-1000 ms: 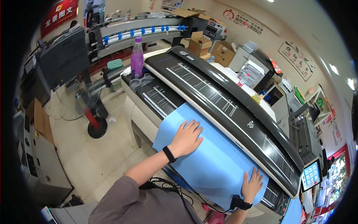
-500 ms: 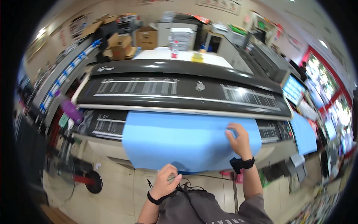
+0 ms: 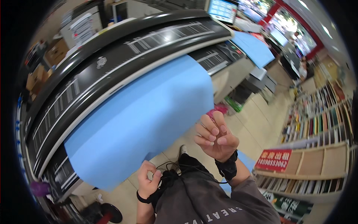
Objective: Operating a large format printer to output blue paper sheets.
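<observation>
A large light blue sheet [image 3: 149,108] comes out of a long black wide-format machine [image 3: 123,56] and hangs over its near side. My right hand [image 3: 214,138] is raised off the sheet's right end, palm turned toward me. Its fingers are half curled and apart, with nothing between them. Close to the sheet's lower edge is my left hand [image 3: 148,180], loosely curled, a gap showing between thumb and forefinger. Nothing shows in it. Whether its knuckles touch the sheet I cannot tell. Both wrists wear black bands.
Another blue sheet [image 3: 257,48] lies beyond the machine's right end, near a monitor [image 3: 222,10]. Shelves of thin upright items [image 3: 317,115] stand at the right. Black cords [image 3: 169,166] hang at my waist. A round black base [image 3: 111,212] is at lower left.
My view has swung to the right and down, bringing the shelves in. My right hand has come back from over the sheet, palm now up. My left hand stays near the lower edge.
</observation>
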A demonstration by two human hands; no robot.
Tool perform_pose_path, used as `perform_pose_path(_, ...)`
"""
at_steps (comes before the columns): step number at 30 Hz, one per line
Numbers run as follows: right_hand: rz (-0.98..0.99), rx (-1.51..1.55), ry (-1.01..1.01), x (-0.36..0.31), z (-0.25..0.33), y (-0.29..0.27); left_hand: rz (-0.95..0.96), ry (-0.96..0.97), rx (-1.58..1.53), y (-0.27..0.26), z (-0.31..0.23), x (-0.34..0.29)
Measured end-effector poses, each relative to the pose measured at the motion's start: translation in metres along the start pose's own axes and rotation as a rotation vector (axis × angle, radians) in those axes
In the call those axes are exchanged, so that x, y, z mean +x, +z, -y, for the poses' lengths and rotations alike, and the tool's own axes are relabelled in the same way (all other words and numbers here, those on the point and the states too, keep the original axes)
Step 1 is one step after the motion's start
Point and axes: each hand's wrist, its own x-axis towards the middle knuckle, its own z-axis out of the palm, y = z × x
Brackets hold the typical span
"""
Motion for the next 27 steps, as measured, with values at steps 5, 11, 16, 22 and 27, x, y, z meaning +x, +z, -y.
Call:
perform_pose_path(5, -0.040, 0.001, -0.155, -0.049, 0.033, 0.003, 0.138, -0.018, -0.131, 0.039, -0.004, 0.026)
perform_pose_path(11, -0.025, -0.061, -0.291, -0.095, 0.089, 0.003, 0.307, 0.014, -0.391, 0.119, -0.031, 0.053)
perform_pose_path(16, -0.015, -0.120, -0.371, -0.137, 0.153, -0.008, 0.402, -0.131, -0.920, 0.205, -0.063, 0.077)
perform_pose_path(22, -0.115, -0.132, -0.441, -0.192, 0.232, -0.038, 0.487, -0.370, -1.333, 0.297, -0.089, 0.100)
perform_pose_path(27, -0.203, -0.238, -0.457, -0.222, 0.289, -0.056, 0.559, -0.387, -1.560, 0.373, -0.100, 0.124)
